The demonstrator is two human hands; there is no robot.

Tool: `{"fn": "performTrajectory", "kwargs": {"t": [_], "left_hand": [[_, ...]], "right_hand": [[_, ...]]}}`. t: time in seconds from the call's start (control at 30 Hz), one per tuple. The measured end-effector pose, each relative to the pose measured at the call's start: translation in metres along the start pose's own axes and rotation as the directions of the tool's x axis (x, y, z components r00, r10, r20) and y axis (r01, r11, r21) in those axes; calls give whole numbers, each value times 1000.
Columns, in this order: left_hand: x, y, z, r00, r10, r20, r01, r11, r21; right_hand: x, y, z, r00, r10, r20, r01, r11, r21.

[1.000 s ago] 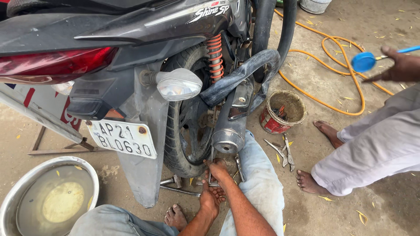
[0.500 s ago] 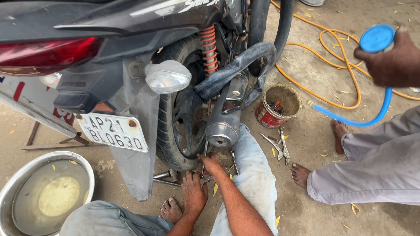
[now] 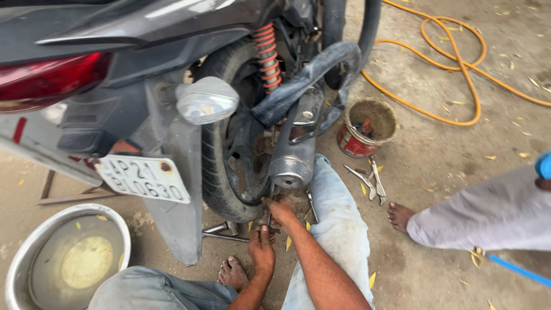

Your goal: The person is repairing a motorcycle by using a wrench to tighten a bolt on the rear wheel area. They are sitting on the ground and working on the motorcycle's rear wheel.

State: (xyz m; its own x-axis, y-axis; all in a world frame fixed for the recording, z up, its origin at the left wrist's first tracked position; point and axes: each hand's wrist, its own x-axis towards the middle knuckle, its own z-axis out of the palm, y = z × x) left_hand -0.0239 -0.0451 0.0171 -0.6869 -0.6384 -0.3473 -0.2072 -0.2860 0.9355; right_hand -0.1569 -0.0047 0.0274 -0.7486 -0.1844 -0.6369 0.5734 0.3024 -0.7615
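Note:
I crouch behind a dark motorcycle whose rear tyre [image 3: 221, 172] stands just in front of me. My right hand [image 3: 281, 210] reaches in under the chrome exhaust muffler [image 3: 295, 146], fingers closed around a small thin tool next to the tyre's lower edge. My left hand [image 3: 262, 248] sits just below it, fingers closed near the same tool; what it grips is unclear. A black inner tube [image 3: 304, 77] hangs draped over the muffler. A red spring shock absorber [image 3: 268, 50] shows above the tyre.
A steel basin of cloudy water [image 3: 63, 258] sits at the lower left. A rusty red tin [image 3: 365, 127] and several hand tools [image 3: 367, 179] lie right of my knee. An orange hose [image 3: 459, 63] coils behind. Another person's foot [image 3: 399, 215] and grey-trousered leg [image 3: 488, 215] are at the right.
The view has shifted closer and to the right. The other person's hand with the blue hose has dropped out toward the right edge. My hands stay under the muffler.

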Motion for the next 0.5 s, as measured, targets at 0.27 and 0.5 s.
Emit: {"fn": "performTrajectory", "kwargs": {"t": [0.27,0.5], "left_hand": [[34,4,-7,764,-589,264,644,661,-385],[3,15,-12,996,-78,44,45,864,502]], "right_hand": [[-16,-17,-1,1000,1,-2,-1,1000,11],[-22,-23,-9,999,22,31,-23,999,46]]}}
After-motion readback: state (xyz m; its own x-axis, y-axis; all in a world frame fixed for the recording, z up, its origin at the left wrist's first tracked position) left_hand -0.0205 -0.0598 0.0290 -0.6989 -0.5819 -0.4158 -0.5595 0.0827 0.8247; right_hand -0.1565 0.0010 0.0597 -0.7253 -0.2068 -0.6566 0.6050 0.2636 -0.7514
